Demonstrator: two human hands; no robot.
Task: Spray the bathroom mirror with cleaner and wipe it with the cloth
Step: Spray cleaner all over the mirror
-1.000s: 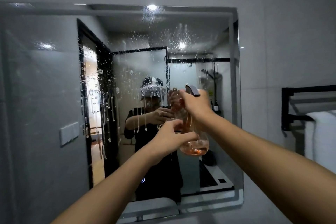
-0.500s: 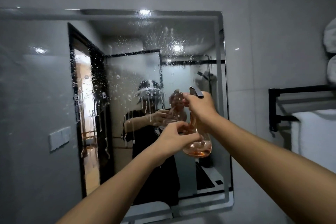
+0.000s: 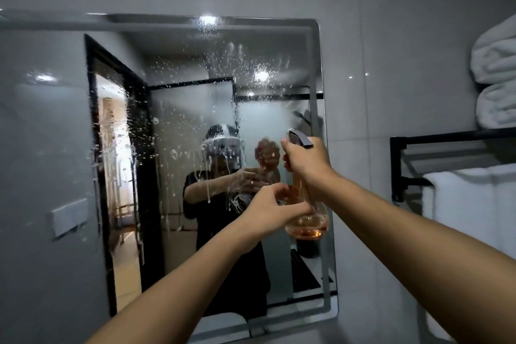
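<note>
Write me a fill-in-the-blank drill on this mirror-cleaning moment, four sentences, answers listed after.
1. The right hand grips the neck of the spray ____.
2. The liquid pooled in the bottle's base is ____ in colour.
3. The mirror carries droplets and runs of ____.
4. Rolled white towels sit on the black rack to the ____ of the mirror, while the left hand steadies the bottle lower down.

Answers: bottle; orange; cleaner; right

From here, the mirror point(image 3: 173, 148) has open air before its left and upper glass. My hands and the spray bottle point(image 3: 307, 220) block its lower right. Right of it, a black towel rack point(image 3: 402, 165) juts out.
</note>
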